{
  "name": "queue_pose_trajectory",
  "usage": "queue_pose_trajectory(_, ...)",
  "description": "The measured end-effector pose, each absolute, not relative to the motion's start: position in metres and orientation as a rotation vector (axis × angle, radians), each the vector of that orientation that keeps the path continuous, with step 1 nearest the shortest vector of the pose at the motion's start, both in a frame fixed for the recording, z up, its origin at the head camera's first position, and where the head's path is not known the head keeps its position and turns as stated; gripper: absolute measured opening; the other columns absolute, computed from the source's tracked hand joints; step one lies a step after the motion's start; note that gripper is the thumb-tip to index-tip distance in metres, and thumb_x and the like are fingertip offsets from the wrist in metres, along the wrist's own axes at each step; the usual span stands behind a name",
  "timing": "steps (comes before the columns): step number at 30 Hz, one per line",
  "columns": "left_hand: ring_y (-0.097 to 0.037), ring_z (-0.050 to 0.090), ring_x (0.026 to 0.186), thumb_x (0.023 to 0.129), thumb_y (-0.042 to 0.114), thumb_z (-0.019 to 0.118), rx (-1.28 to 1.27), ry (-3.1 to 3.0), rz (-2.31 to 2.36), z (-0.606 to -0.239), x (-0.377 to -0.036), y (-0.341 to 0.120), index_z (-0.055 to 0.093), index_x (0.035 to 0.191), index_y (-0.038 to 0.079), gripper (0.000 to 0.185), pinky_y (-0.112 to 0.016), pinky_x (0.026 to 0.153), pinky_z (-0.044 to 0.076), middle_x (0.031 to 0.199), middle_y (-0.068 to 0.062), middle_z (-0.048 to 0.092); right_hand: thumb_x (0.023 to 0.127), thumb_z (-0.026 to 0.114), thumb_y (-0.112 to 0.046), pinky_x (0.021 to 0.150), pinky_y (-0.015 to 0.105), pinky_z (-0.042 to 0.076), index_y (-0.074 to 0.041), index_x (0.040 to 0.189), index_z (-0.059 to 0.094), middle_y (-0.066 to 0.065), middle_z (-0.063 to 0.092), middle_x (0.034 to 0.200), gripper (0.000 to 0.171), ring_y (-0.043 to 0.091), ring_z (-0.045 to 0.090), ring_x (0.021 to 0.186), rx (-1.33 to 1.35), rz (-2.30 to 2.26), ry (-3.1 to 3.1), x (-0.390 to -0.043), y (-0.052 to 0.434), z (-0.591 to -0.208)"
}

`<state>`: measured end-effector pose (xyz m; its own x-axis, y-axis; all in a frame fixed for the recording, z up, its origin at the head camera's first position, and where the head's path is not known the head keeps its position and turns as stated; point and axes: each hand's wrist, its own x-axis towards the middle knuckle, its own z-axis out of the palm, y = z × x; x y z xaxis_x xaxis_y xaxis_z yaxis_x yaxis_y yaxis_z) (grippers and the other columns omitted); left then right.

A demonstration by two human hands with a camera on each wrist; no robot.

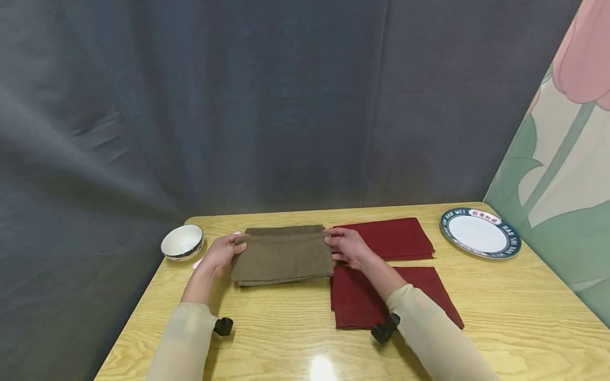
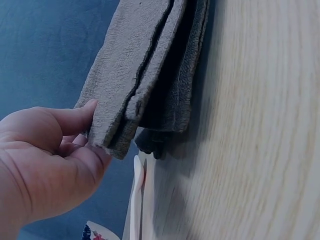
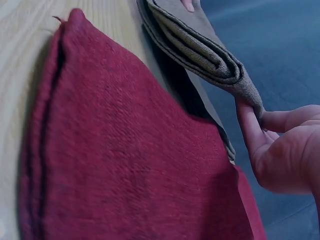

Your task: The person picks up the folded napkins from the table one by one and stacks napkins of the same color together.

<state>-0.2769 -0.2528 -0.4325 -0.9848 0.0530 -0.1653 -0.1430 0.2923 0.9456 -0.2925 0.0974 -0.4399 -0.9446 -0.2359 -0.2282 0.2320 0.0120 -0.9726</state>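
Brown cloth (image 1: 282,256) lies folded on the tabletop (image 1: 476,317), between the two hands. Left hand (image 1: 220,253) pinches its left far corner: thumb and fingers (image 2: 80,116) clamped on the layered edge, which is lifted off the wood in the left wrist view. Right hand (image 1: 348,246) pinches the right far corner likewise, fingers (image 3: 248,125) under the fold and thumb above; fingertips themselves hidden behind the cloth. Layer count at the edge hard to make out; several plies show. Just right of the right fingers, two red cloths: far red cloth (image 1: 391,238) and near red cloth (image 1: 362,301), the near one partly covered by the right forearm. White bowl (image 1: 182,242) left of the left fingers, its near rim patterned, pattern unreadable. Plate (image 1: 480,233) well right; rim lettering too small to read
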Motion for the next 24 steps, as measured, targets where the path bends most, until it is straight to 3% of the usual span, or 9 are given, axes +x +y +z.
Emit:
queue_pose_trajectory(5,-0.036,0.046,0.133,0.106,0.008,0.053,-0.07,2.379,1.767,-0.432,-0.281,-0.252,0.049,0.148,-0.002,0.043,-0.045,0.106,0.044,0.157,-0.023,0.036,0.103,0.059,-0.007,0.059,0.025,0.056,-0.002,0.142,0.056,0.009,0.063,0.108,0.04,0.013,0.064,0.078,-0.008,-2.003,1.961,-0.299,0.098,-0.439)
queue_pose_trajectory(11,-0.036,0.046,0.133,0.105,0.007,0.053,-0.076,2.383,1.788,-0.43,-0.291,-0.25,0.051,0.146,-0.003,0.042,-0.048,0.112,0.037,0.149,-0.025,0.046,0.104,0.058,-0.008,0.069,0.029,0.06,0.0,0.141,0.056,0.012,0.062,0.118,0.038,0.019,0.067,0.095,-0.018,-2.016,1.926,-0.309,0.1,-0.438)
queue_pose_trajectory(19,-0.02,0.059,0.108,0.105,0.009,0.055,-0.121,2.348,1.804,-0.432,-0.3,-0.251,0.052,0.145,-0.001,0.042,-0.033,0.092,0.049,0.138,-0.02,0.056,0.105,0.056,-0.008,0.069,0.027,0.058,-0.001,0.144,0.054,0.017,0.055,0.133,0.039,0.025,0.061,0.109,-0.023,-1.991,1.925,-0.318,0.1,-0.437)
queue_pose_trajectory(24,-0.008,0.058,0.083,0.104,0.009,0.057,-0.143,2.316,1.834,-0.434,-0.305,-0.251,0.051,0.145,-0.003,0.043,-0.024,0.076,0.049,0.12,-0.01,0.063,0.105,0.055,-0.009,0.07,0.027,0.058,-0.001,0.145,0.053,0.016,0.056,0.13,0.04,0.026,0.061,0.109,-0.041,-1.966,1.936,-0.323,0.101,-0.437)
